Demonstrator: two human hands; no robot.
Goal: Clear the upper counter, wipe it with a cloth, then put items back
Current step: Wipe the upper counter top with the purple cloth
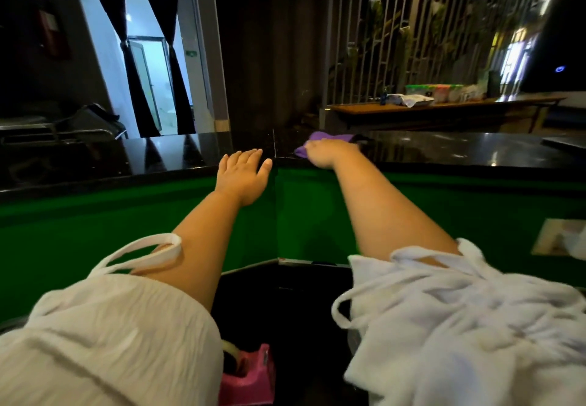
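- Two bare hands reach forward onto the upper counter (444,148), a glossy black top that turns a corner right in front of me.
- I log the left hand (242,171) lying palm down on the near edge of the counter, fingers (250,153) spread flat and straight, holding nothing.
- I log the right hand (329,152) resting on top of a purple cloth (320,137); the hand is curled down over the fabric and pressing it to the counter. How tightly the fingers are bent under the hand I cannot tell, since only its back shows.
- The cloth lies on the counter under and just beyond the right fingers, its far edge sticking out past the knuckles, a little to the right of the corner seam (273,145).
- That seam runs between the two hands, just beside the left fingertips.
- The counter surface to either side of the fingers shows only reflections.
- Below both wrists I see the green front panel (95,225) of the counter.
- White sleeves (120,326) with loose ties cover both upper arms.
- Well behind the fingers, down near my body, a pink object (250,377) sits low in the dark; I cannot identify it.
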